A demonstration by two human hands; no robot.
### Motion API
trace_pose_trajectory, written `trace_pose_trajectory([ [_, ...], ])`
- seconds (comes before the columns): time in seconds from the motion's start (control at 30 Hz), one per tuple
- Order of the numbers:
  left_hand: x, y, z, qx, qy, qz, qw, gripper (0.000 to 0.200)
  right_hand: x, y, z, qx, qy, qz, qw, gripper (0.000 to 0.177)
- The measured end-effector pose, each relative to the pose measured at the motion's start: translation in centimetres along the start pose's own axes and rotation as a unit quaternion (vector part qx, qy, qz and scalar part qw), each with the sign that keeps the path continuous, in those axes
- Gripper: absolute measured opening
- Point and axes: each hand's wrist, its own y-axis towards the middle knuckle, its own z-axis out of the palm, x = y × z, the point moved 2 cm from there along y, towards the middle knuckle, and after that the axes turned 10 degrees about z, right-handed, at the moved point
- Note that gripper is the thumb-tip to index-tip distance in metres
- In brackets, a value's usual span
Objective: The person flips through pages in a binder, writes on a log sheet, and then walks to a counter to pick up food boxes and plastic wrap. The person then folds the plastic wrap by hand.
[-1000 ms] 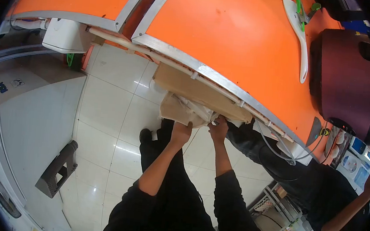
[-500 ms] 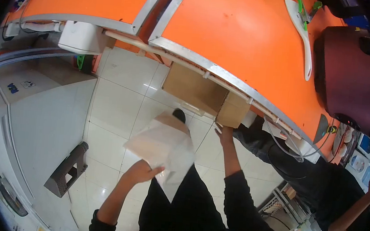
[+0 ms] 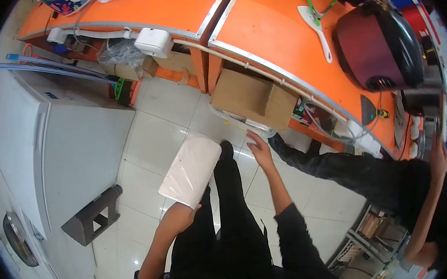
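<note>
My left hand (image 3: 178, 218) grips the near end of a whitish, plastic-wrapped package (image 3: 191, 169), held above the tiled floor. To the right, my right hand (image 3: 258, 145) has its fingers apart and holds nothing. Just beyond it, under the counter edge, is an open cardboard box (image 3: 240, 96), with a clear plastic container (image 3: 243, 122) below its near side. A gap shows between my right fingertips and the container.
An orange counter (image 3: 270, 32) carries a rice cooker (image 3: 372, 46) and a white paddle (image 3: 316, 31). At left are a white fridge (image 3: 81, 153) and a grey stool (image 3: 91, 218). Another person's leg (image 3: 312, 163) extends in from the right.
The package has turned in my left hand and now looks compact and upright. My right hand has moved back from the box. The camera view has shifted, showing more of the counter's left part.
</note>
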Motion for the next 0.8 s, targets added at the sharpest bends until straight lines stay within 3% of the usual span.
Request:
trace_pose_trajectory([
  [0.03, -0.2, -1.4, -0.4, -0.032, 0.010, 0.016, 0.999, 0.041, 0.3, 0.4, 0.1, -0.005, 0.003, -0.007, 1.000, 0.054],
  [0.07, 0.0, -3.0, -0.6, -0.035, 0.016, 0.023, 0.999, 0.041, 1.3, 1.0, 0.3, -0.004, -0.150, -0.101, 0.984, 0.056],
  [0.1, 0.4, -4.7, -0.6, -0.030, 0.025, 0.009, 0.999, 0.041, 2.1, 1.7, 0.4, -0.004, -0.301, -0.190, 0.935, 0.059],
  [0.17, 1.1, -7.4, -0.4, -0.029, 0.031, -0.002, 0.999, 0.040, 0.5, 4.4, -1.6, -0.187, -0.317, -0.134, 0.920, 0.065],
  [0.23, 1.7, -10.3, 0.0, -0.070, -0.003, -0.017, 0.997, 0.040, 6.7, 2.2, -2.6, -0.240, -0.095, 0.071, 0.963, 0.070],
  [0.3, 2.8, -12.6, 1.2, -0.075, -0.001, -0.042, 0.996, 0.041, 7.4, 1.3, -4.6, -0.310, 0.069, -0.047, 0.947, 0.073],
  [0.53, 6.0, -16.6, 4.1, -0.059, 0.006, -0.184, 0.981, 0.048, 4.2, 2.7, -6.9, -0.257, -0.038, -0.108, 0.959, 0.073],
  [0.6, 6.1, -17.0, 4.5, -0.074, -0.009, -0.186, 0.980, 0.048, 3.9, 3.1, -6.6, -0.309, -0.046, -0.135, 0.940, 0.068],
  [0.63, 6.1, -17.1, 4.6, -0.091, -0.018, -0.183, 0.979, 0.049, 3.9, 2.8, -6.3, -0.305, -0.045, -0.141, 0.941, 0.068],
  [0.7, 5.6, -17.0, 4.7, -0.097, -0.006, -0.163, 0.982, 0.050, 4.0, 0.1, -4.0, -0.256, -0.163, 0.021, 0.953, 0.057],
  [0.77, 4.2, -16.5, 3.9, -0.083, -0.003, -0.136, 0.987, 0.052, 2.7, -2.8, -1.2, -0.040, -0.212, 0.106, 0.971, 0.045],
  [0.8, 3.3, -16.3, 3.2, -0.089, -0.009, -0.108, 0.990, 0.051, 2.8, -5.3, 0.5, 0.056, -0.225, 0.093, 0.968, 0.045],
])
